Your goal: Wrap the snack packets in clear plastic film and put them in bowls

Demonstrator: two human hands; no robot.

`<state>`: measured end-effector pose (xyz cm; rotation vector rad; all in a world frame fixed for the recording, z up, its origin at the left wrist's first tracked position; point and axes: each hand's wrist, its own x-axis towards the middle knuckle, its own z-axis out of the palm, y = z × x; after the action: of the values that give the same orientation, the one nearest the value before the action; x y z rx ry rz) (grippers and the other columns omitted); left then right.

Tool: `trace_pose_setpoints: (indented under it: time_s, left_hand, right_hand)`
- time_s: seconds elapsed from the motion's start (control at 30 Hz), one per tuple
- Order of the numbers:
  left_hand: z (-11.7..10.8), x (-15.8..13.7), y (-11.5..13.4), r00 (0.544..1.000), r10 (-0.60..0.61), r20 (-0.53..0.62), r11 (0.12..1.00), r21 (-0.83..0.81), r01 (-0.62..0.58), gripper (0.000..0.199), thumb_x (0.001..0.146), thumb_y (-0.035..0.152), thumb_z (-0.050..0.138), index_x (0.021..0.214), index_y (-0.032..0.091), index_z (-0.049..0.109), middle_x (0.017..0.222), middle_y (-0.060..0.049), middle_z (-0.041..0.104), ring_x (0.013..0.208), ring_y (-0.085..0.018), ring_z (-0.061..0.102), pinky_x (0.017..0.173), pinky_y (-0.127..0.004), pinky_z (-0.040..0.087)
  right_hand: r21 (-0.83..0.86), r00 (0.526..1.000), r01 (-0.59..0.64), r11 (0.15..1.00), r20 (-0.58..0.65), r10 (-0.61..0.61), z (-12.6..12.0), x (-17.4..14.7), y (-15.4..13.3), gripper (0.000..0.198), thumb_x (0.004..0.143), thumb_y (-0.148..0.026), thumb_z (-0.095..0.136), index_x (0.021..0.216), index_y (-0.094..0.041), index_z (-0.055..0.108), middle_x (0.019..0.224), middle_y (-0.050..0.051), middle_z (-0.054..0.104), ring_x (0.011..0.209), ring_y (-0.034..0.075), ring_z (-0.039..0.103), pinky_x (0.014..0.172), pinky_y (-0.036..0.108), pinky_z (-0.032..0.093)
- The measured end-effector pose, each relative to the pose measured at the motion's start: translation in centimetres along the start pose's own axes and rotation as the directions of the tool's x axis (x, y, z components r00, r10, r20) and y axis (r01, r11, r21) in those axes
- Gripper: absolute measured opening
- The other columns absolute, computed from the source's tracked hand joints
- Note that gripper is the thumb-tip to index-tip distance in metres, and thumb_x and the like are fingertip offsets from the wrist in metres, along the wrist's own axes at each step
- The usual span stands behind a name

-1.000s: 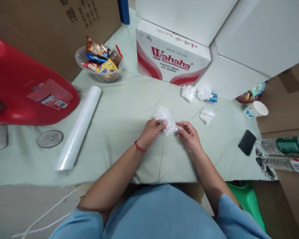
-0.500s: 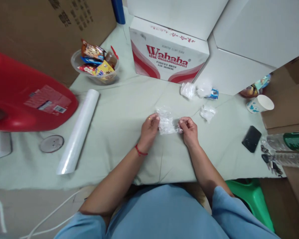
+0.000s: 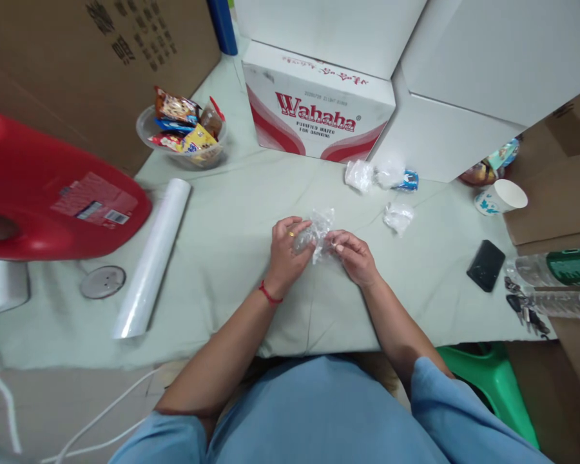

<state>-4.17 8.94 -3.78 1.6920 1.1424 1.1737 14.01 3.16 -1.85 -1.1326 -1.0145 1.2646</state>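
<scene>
Between my hands, over the middle of the cloth-covered table, is a crumpled piece of clear bubble wrap [image 3: 323,222]. My left hand [image 3: 289,251] is curled around its left side, where something rounded and see-through shows under the fingers; I cannot make out what it is. My right hand [image 3: 355,256] pinches the wrap's right edge between thumb and fingers. Beyond my right hand lie crumpled clear-plastic bundles [image 3: 398,218], and a small blue packet [image 3: 408,180] sits against one of them.
A white plastic roll [image 3: 152,258] and a red jug [image 3: 72,200] are left; a bowl of snacks [image 3: 188,154] stands behind them. A Wahaba carton [image 3: 319,116] is at the back. Right are a paper cup [image 3: 500,198], black wallet-like object [image 3: 486,265], keys [image 3: 526,316] and bottles [image 3: 570,267].
The bubble wrap was stretched flat between both hands and is now bunched up. My left hand has curled over it, and my right hand has come closer to the left.
</scene>
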Motion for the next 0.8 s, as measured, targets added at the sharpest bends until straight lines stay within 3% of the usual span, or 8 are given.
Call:
trace_pose_setpoints:
  time_s: [0.13, 0.27, 0.4, 0.47, 0.53, 0.63, 0.7, 0.8]
  left_hand:
    - [-0.3, 0.3, 0.1, 1.000, -0.016, -0.022, 1.000, -0.017, 0.016, 0.012, 0.093, 0.036, 0.072, 0.097, 0.026, 0.077, 0.116, -0.008, 0.067, 0.122, -0.024, 0.059, 0.116, -0.043, 0.045]
    - [-1.0, 0.7, 0.1, 0.987, -0.126, -0.096, 0.962, -0.257, 0.098, 0.014, 0.092, 0.036, 0.070, 0.089, 0.023, 0.073, 0.107, -0.005, 0.068, 0.108, -0.020, 0.063, 0.098, -0.034, 0.052]
    - [-1.6, 1.1, 0.1, 0.965, -0.246, -0.092, 0.846, -0.505, 0.168, 0.011, 0.087, 0.032, 0.072, 0.086, 0.021, 0.069, 0.092, -0.002, 0.069, 0.088, -0.015, 0.064, 0.085, -0.028, 0.051]
    - [-1.8, 1.3, 0.2, 0.958, -0.278, -0.066, 0.792, -0.580, 0.190, 0.014, 0.087, 0.034, 0.073, 0.086, 0.021, 0.067, 0.085, -0.001, 0.068, 0.080, -0.014, 0.064, 0.078, -0.026, 0.052]
    - [-1.9, 1.4, 0.3, 0.959, -0.278, -0.063, 0.792, -0.580, 0.191, 0.019, 0.089, 0.038, 0.074, 0.086, 0.022, 0.065, 0.074, 0.002, 0.063, 0.068, -0.012, 0.060, 0.067, -0.024, 0.050]
    - [-1.9, 1.4, 0.8, 0.951, -0.309, 0.006, 0.800, -0.540, 0.264, 0.024, 0.091, 0.043, 0.074, 0.087, 0.023, 0.061, 0.060, 0.007, 0.051, 0.049, -0.009, 0.046, 0.047, -0.021, 0.038]
    - [-1.9, 1.3, 1.2, 0.924, -0.369, 0.099, 0.756, -0.546, 0.360, 0.027, 0.090, 0.044, 0.075, 0.087, 0.024, 0.057, 0.058, 0.008, 0.048, 0.044, -0.008, 0.041, 0.041, -0.020, 0.030]
    - [-1.7, 0.9, 2.1, 0.886, -0.453, 0.102, 0.685, -0.597, 0.418, 0.030, 0.091, 0.044, 0.074, 0.089, 0.024, 0.052, 0.059, 0.009, 0.049, 0.041, -0.007, 0.037, 0.037, -0.020, 0.027]
  right_hand:
    - [0.067, 0.999, -0.036, 0.997, 0.005, 0.036, -0.1, 0.0, 0.1, 0.038, 0.076, -0.056, 0.088, 0.082, -0.024, 0.068, 0.114, 0.007, 0.074, 0.096, 0.022, 0.068, 0.087, 0.040, 0.059]
    - [0.189, 0.989, -0.009, 0.982, -0.146, 0.038, -1.1, 0.5, 0.2, 0.036, 0.071, -0.049, 0.093, 0.083, -0.024, 0.070, 0.107, 0.003, 0.076, 0.086, 0.017, 0.068, 0.077, 0.032, 0.060]
    - [0.288, 0.968, 0.025, 0.957, -0.245, 0.048, -2.0, 0.9, -0.2, 0.035, 0.068, -0.044, 0.094, 0.082, -0.024, 0.070, 0.103, 0.001, 0.077, 0.077, 0.014, 0.067, 0.067, 0.026, 0.059]
    - [0.296, 0.962, 0.031, 0.955, -0.269, 0.052, -2.1, 0.9, -0.4, 0.035, 0.068, -0.043, 0.095, 0.082, -0.024, 0.069, 0.099, 0.001, 0.077, 0.070, 0.012, 0.064, 0.059, 0.022, 0.055]
    - [0.274, 0.960, 0.019, 0.962, -0.275, 0.060, -2.1, 0.9, -0.5, 0.036, 0.068, -0.044, 0.095, 0.082, -0.023, 0.069, 0.091, -0.001, 0.075, 0.060, 0.010, 0.059, 0.047, 0.020, 0.046]
    - [0.221, 0.962, -0.043, 0.974, -0.255, 0.100, -2.1, 1.1, -0.7, 0.039, 0.071, -0.048, 0.093, 0.085, -0.023, 0.067, 0.077, -0.003, 0.069, 0.050, 0.008, 0.050, 0.039, 0.019, 0.036]
    - [0.213, 0.962, -0.084, 0.973, -0.236, 0.135, -2.4, 1.2, -1.0, 0.041, 0.074, -0.051, 0.092, 0.092, -0.024, 0.067, 0.079, -0.002, 0.069, 0.053, 0.009, 0.054, 0.043, 0.021, 0.043]
    - [0.245, 0.947, -0.036, 0.969, -0.301, 0.111, -3.2, 0.8, -1.7, 0.053, 0.076, -0.061, 0.088, 0.111, -0.026, 0.068, 0.106, 0.003, 0.075, 0.085, 0.017, 0.072, 0.075, 0.031, 0.062]
